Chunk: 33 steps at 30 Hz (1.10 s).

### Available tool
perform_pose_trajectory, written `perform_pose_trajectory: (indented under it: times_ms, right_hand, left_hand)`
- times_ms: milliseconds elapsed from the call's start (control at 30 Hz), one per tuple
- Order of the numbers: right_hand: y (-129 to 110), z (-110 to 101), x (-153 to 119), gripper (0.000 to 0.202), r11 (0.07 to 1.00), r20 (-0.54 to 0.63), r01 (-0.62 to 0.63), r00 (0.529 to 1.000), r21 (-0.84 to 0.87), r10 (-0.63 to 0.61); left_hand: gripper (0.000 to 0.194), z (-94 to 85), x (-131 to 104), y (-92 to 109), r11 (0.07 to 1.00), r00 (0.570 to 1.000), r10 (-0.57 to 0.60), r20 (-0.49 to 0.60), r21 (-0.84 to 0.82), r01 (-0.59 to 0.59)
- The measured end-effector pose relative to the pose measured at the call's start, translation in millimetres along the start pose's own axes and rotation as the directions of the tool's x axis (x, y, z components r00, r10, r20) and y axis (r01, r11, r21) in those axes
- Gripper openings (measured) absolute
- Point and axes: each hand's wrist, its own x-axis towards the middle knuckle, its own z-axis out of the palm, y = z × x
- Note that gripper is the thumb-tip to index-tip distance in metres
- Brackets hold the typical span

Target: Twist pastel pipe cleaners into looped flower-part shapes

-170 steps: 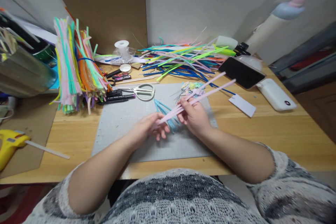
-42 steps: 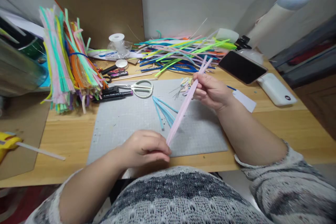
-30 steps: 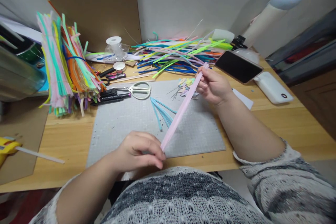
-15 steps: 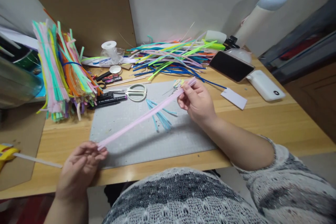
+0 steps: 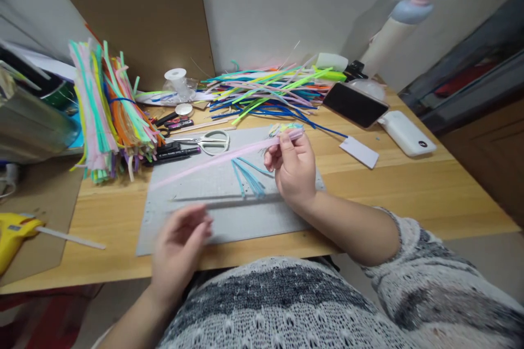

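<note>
My right hand [image 5: 295, 166] pinches several pale pink pipe cleaners [image 5: 221, 159] close to their right end, thumb on top. Their long free part stretches left above the grey cutting mat [image 5: 229, 223], blurred toward the tip. Below and left of them, my left hand [image 5: 182, 242] is in the air over the mat's front edge, smeared by motion; its fingers curl loosely, apart from the thumb, with nothing between them. Short light-blue pipe cleaners [image 5: 250, 180] lie fanned on the mat. Scissors [image 5: 215, 143] with pale handles rest at the mat's back edge.
A tied bundle of coloured pipe cleaners [image 5: 110, 120] stands at left, with loose ones [image 5: 270, 90] heaped along the wall. A yellow glue gun [image 5: 16, 234] lies at far left. To the right are a phone [image 5: 355, 104], a white card [image 5: 359, 151] and a white power bank [image 5: 408, 133].
My left hand has let go of the pink pipe cleaners' left end and moved right. That end now swings free, higher up. My right hand keeps its hold, and the view has shifted slightly.
</note>
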Motion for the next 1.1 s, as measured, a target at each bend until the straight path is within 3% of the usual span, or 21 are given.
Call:
perform_pose_trajectory:
  times_ms: [100,200,267,400,700,900,1100]
  right_hand:
    - [3.6,-1.8,-6.3,0.021,1.0,0.028,-0.012,1.0,-0.002,0.013]
    - [7.4,-5.2,-14.0,0.021,0.999,0.059,-0.026,0.998,-0.027,0.028]
    - [8.4,-7.1,-18.5,0.022,0.998,0.084,-0.04,0.996,-0.047,0.044]
    - [8.2,-8.9,-24.7,0.021,0.996,0.146,-0.052,0.987,-0.069,0.061]
    - [9.3,-12.6,-30.2,0.013,1.0,0.271,0.026,0.962,0.006,-0.027]
    - [11.1,-11.6,-30.4,0.024,0.999,0.225,-0.035,0.974,-0.034,0.042]
    - [14.0,-14.1,-17.6,0.023,0.981,0.104,-0.193,0.976,0.008,0.191]
  left_hand:
    - [0.031,35.4,10.9,11.0,0.896,0.946,-0.279,0.167,-0.309,0.319]
    - [0.017,54.4,28.1,20.3,0.727,0.893,-0.416,0.174,-0.526,0.441]
    - [0.009,59.0,35.4,23.3,0.673,0.889,-0.44,0.126,-0.608,0.42]
    - [0.012,58.8,39.5,22.0,0.62,0.883,-0.458,0.103,-0.675,0.4]
    - [0.015,52.5,37.8,16.5,0.603,0.872,-0.483,0.076,-0.693,0.395]
    - [0.018,54.3,40.4,20.8,0.565,0.852,-0.522,0.045,-0.73,0.385]
    - [0.013,46.1,38.9,10.8,0.652,0.89,-0.453,-0.045,-0.697,0.297]
